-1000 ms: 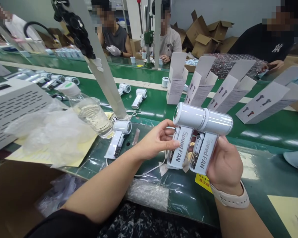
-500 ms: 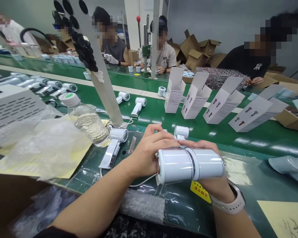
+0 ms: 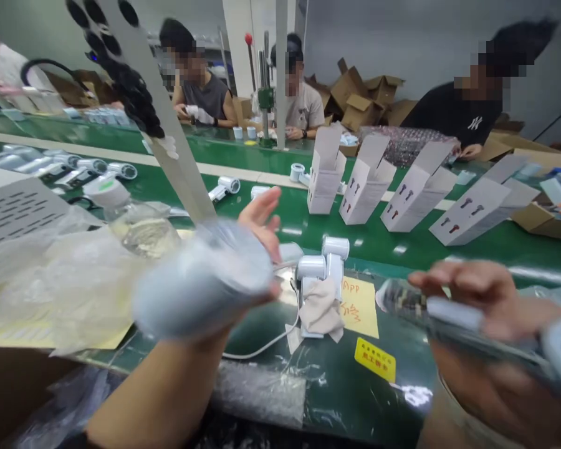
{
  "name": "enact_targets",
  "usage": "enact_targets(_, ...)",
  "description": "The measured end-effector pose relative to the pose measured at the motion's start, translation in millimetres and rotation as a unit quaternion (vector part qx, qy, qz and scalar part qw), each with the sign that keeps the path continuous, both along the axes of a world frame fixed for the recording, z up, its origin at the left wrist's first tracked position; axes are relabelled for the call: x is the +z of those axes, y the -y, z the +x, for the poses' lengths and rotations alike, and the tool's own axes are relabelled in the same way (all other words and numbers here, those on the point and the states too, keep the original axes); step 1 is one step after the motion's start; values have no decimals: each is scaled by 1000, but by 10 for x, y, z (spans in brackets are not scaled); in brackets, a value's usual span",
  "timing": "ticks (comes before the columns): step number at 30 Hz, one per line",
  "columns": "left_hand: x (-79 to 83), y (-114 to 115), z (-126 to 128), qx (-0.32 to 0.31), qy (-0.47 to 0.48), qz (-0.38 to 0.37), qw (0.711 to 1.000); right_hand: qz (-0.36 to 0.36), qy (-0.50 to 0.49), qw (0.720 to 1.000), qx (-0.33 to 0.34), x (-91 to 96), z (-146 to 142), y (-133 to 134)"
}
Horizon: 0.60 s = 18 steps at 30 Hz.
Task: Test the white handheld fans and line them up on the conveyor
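Left-hand fan (image 3: 201, 280) and right-hand fan (image 3: 449, 312), held head to head half a second ago, are now well apart, both blurred. Left hand (image 3: 262, 234) has shifted leftward and holds its fan up before the clear bottle (image 3: 144, 234); the fingertips stick out past the fan's head, the grip itself partly hidden. Right hand (image 3: 490, 293) has swung rightward, fingers curled round its fan, which lies lengthwise, handle toward the middle and head at the picture's edge. Between the hands, the green work surface (image 3: 336, 399) now shows a beige cloth (image 3: 322, 307) against two more fans (image 3: 311, 267), beside a yellow note (image 3: 363, 307).
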<state>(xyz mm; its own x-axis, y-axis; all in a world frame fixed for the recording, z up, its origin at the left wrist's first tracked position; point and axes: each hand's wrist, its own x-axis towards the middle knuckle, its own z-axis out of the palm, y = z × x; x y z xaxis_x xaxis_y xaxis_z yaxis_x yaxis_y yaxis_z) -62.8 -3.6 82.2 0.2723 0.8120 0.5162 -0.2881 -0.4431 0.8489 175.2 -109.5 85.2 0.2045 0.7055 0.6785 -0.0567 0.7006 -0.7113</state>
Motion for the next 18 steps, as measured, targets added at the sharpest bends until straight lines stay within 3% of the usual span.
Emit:
enact_targets(2,-1,7,-10,6,23,19,1000,-31,-18,999,22,-50,-25,-8)
enact_targets(4,-38,-5,-27,-20,38,-18,999,-79,-43,994,64,-151,-18,-46)
enact_targets(7,-150,-1,0,-167,44,-133,976,-186,-96,971,120,-328,-70,-145)
enact_targets(9,-242,43,71,-228,38,-160,960,-266,-133,950,97,-428,-189,-207)
enact_targets(12,-360,170,230,-174,45,-155,971,-337,-137,931,42,-543,-441,-244)
enact_targets(18,-521,351,468,-29,52,-95,994,-298,28,945,132,-678,-755,-219)
